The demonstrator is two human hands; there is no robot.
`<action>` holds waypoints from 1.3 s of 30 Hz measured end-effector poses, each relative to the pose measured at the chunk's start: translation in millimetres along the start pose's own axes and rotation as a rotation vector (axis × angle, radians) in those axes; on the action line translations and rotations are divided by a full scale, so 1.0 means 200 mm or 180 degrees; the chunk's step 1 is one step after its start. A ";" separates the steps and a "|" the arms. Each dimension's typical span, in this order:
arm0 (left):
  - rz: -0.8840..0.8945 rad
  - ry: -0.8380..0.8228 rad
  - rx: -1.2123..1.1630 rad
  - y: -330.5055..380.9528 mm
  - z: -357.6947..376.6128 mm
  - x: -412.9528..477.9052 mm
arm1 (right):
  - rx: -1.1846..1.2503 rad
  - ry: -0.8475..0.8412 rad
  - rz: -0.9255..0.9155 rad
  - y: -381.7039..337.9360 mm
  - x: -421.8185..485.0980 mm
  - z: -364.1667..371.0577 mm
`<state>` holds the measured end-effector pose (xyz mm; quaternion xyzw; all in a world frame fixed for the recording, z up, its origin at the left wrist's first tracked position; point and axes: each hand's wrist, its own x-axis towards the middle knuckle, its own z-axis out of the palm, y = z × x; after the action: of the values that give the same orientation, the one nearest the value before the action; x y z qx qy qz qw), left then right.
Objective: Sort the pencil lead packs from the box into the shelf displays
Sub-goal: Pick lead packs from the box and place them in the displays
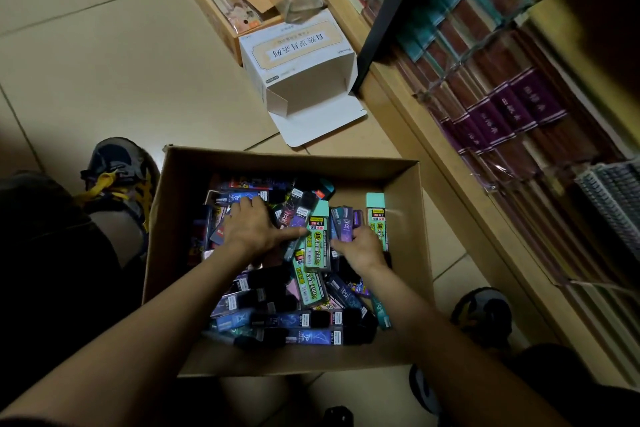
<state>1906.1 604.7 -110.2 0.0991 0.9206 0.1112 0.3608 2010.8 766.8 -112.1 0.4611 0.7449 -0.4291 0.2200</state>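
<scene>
Left hand [249, 229] flat on packs [298, 319], right hand [363, 248] gripping purple pack [347, 222], white carton [301, 55] beyond box [407, 204]

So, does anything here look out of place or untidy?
Yes. The white carton lies tipped on the floor beside the shelf, flap open, nothing visible inside. The lead packs in the cardboard box are a loose jumble, not stacked.

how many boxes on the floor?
3: the brown box of lead packs nearest, the open white box beyond it, a tan box at top by the shelf. Others may lie offscreen.
</scene>
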 end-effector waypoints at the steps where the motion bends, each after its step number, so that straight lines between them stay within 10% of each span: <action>1: 0.0014 0.0026 -0.0026 0.00 0.00 0.00 | 0.0097 0.0019 0.0009 0.00 -0.01 0.01; 8: 0.0248 -0.0349 -0.1101 -0.03 -0.03 -0.02 | 0.0268 0.0087 -0.0042 -0.01 -0.04 -0.01; 30: 0.0379 -0.0052 -0.0606 0.03 -0.06 -0.07 | 0.0836 0.0250 -0.0094 0.04 -0.16 -0.12; 39: 0.0059 -0.0827 -0.4151 0.29 0.02 -0.34 | 0.1841 0.0072 -0.0784 -0.13 -0.44 -0.22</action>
<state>1963.8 642.0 -52.3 -0.1190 0.6129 0.6357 0.4539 2033.7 754.8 -14.0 0.4155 0.6446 -0.6415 0.0178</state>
